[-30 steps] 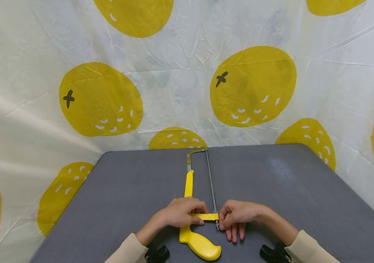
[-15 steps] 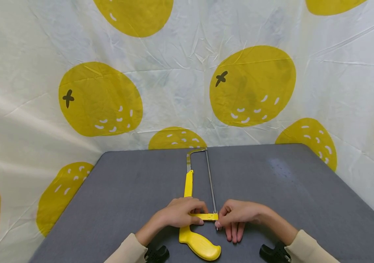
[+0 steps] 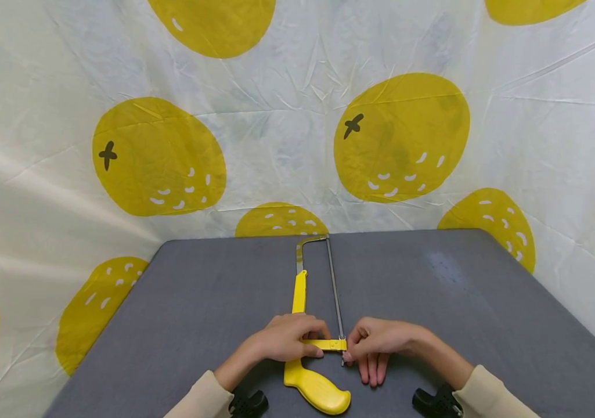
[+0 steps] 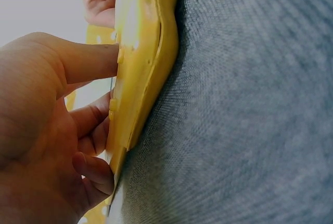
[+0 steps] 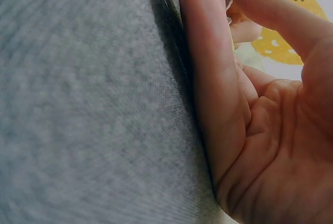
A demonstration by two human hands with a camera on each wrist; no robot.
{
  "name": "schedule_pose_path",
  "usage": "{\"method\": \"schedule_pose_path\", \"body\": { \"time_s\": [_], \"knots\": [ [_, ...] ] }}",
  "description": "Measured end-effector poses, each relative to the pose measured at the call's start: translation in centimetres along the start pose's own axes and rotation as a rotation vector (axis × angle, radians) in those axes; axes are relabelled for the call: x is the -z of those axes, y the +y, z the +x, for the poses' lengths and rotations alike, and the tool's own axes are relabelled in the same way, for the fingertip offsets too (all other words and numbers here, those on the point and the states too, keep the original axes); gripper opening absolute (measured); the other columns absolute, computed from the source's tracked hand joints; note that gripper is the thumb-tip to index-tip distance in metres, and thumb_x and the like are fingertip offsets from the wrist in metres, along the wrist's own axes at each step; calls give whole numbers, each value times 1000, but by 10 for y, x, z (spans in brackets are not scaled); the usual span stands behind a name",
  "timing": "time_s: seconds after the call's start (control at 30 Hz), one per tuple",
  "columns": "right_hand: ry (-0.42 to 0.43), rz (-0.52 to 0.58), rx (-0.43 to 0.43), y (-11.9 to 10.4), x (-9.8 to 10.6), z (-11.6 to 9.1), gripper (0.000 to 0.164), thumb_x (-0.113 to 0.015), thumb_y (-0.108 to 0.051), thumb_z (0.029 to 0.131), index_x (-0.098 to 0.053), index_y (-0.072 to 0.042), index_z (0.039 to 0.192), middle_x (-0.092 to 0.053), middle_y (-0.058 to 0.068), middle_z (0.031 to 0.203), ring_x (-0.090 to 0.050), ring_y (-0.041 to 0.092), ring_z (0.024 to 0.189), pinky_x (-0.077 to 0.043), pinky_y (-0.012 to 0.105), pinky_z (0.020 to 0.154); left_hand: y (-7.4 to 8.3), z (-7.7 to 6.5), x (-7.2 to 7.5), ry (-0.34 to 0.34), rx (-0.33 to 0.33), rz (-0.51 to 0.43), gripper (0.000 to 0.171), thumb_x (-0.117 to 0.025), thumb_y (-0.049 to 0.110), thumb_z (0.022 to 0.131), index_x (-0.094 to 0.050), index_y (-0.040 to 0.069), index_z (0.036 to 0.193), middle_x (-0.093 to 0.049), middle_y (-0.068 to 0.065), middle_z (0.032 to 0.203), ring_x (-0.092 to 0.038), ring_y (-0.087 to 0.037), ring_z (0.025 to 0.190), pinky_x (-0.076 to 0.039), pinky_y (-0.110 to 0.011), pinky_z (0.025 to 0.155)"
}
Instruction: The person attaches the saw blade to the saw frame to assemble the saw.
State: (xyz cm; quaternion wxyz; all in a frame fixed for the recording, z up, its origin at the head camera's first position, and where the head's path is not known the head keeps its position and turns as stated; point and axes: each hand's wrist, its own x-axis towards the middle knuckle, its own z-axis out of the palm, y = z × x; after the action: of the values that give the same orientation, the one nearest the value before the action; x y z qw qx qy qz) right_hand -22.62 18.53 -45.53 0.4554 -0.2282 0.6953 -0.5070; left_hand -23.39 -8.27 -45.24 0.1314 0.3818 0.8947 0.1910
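Observation:
A hacksaw with a yellow handle (image 3: 324, 395) lies on the grey table, its frame pointing away from me. Its thin blade (image 3: 335, 284) runs along the right side, up to the far end of the metal frame. My left hand (image 3: 293, 338) holds the yellow crossbar (image 3: 331, 345) between thumb and fingers. In the left wrist view, that thumb and fingers lie along the yellow body (image 4: 138, 57). Just right of the crossbar's end, my right hand (image 3: 383, 338) pinches the small metal wing nut (image 5: 228, 0), mostly hidden by the fingertips. Its other fingers rest on the table.
The grey cloth-covered table (image 3: 213, 284) extends around the saw on both sides. Behind and beside it hangs a white curtain (image 3: 276, 145) printed with large yellow fruits. Black wrist straps (image 3: 437, 402) sit near both sleeves.
My right thumb has shifted over the wing nut, which showed more plainly a second ago. My left hand and the hacksaw stay nearly in place.

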Motion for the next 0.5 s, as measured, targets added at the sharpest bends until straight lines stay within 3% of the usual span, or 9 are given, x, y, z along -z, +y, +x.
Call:
{"method": "schedule_pose_path", "body": {
  "time_s": [0.5],
  "knots": [
    [-25,3,24,5,3,2,12,-63,-9,96,-69,1,100,-73,4,71,-70,7,56,-57,24,52,0,0,0,8,0,8,17,-73,39,96,-69,42,113,-56,17,88,-50,1,76,-39,-21,65]
  ]
}}
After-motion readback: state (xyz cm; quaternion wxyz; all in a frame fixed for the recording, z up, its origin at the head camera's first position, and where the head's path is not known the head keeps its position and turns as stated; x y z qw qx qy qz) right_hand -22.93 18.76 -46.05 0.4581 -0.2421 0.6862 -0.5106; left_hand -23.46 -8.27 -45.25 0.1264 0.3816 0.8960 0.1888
